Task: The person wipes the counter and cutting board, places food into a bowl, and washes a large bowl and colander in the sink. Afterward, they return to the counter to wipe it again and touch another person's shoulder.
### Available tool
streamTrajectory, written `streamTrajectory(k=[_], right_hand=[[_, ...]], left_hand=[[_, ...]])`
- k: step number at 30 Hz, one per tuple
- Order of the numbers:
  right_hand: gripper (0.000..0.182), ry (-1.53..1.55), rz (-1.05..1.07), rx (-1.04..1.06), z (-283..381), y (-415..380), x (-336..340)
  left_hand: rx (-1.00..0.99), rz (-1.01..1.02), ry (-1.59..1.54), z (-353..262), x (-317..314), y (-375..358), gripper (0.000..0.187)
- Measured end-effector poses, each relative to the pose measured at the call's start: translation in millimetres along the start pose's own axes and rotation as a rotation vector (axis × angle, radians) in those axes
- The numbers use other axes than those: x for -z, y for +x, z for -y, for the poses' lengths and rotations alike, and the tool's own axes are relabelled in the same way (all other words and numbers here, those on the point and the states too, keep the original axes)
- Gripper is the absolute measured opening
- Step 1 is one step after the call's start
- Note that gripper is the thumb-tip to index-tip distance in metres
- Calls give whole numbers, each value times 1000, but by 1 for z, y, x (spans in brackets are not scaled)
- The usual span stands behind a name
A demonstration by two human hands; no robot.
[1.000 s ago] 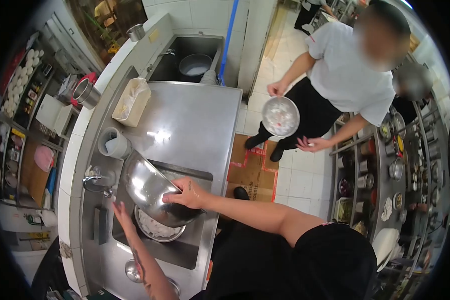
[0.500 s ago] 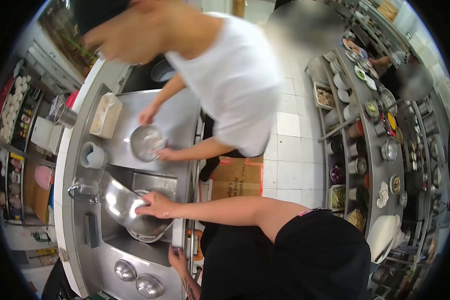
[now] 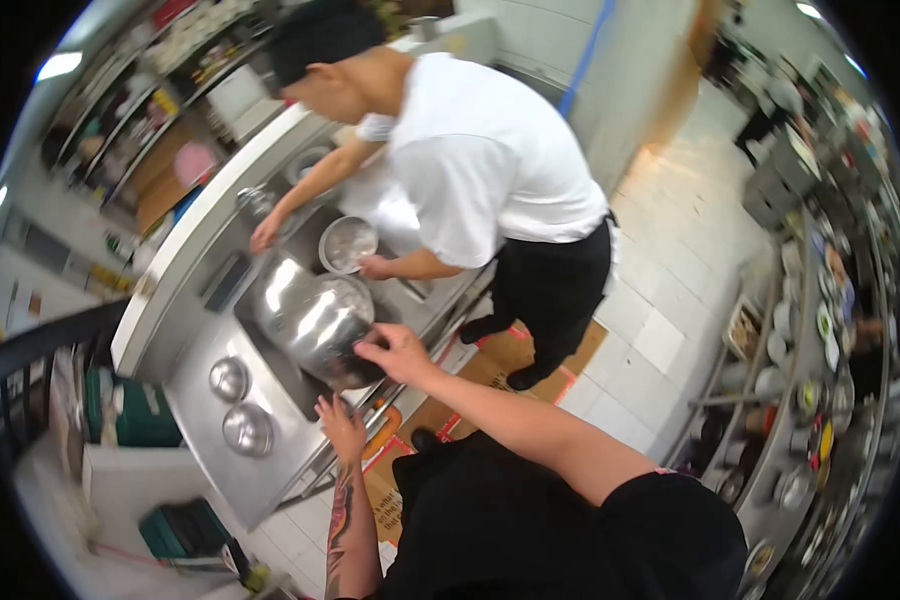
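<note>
My right hand (image 3: 400, 355) has its fingers closed on the rim of a large shiny metal bowl (image 3: 310, 335), tilted over the sink. Below the bowl's near edge, my left hand (image 3: 342, 430) is raised with spread fingers and holds nothing. A second metal vessel (image 3: 342, 292) shows partly beside the large bowl, mostly covered by it. Across the sink, a co-worker in a white shirt (image 3: 490, 150) holds a smaller metal bowl (image 3: 348, 245) with one hand. That person's other hand (image 3: 266, 232) reaches toward the glass jug-like container (image 3: 257, 202) by the sink's back edge.
Two small upturned metal bowls (image 3: 247, 429) rest on the steel counter (image 3: 270, 487) to the left. A long grey block (image 3: 227, 281) lies by the sink's back wall. Flattened cardboard (image 3: 560, 365) covers the floor under the co-worker. Shelves with dishes (image 3: 790, 400) stand on the right.
My view has swung round. My left hand has come up from the sink's front edge and spread its fingers. The co-worker has brought the smaller bowl over the sink and reached one hand back.
</note>
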State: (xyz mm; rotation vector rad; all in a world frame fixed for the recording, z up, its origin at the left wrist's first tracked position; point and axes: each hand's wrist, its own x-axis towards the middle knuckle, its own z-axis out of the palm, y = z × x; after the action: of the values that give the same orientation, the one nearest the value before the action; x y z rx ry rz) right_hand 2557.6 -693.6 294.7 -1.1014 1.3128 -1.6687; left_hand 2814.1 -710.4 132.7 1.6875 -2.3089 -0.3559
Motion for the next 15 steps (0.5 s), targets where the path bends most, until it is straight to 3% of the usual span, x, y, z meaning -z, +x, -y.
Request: streamTrajectory(k=[3, 7, 9, 13, 14, 15], right_hand=[[24, -74, -3, 7, 1, -11, -2], [24, -168, 4, -47, -1, -17, 4], [21, -145, 22, -78, 1, -20, 9], [13, -48, -15, -64, 5, -15, 0], [13, -72, -45, -17, 3, -12, -4], [14, -22, -37, -37, 7, -10, -8]], left_hand=[[-29, -77, -37, -11, 30, -39, 70], [-94, -116, -109, 36, 44, -121, 67], [54, -30, -151, 62, 61, -177, 65], [452, 1, -99, 205, 8, -349, 72], [917, 83, -130, 213, 15, -386, 74], [1191, 200, -45, 223, 24, -416, 73]])
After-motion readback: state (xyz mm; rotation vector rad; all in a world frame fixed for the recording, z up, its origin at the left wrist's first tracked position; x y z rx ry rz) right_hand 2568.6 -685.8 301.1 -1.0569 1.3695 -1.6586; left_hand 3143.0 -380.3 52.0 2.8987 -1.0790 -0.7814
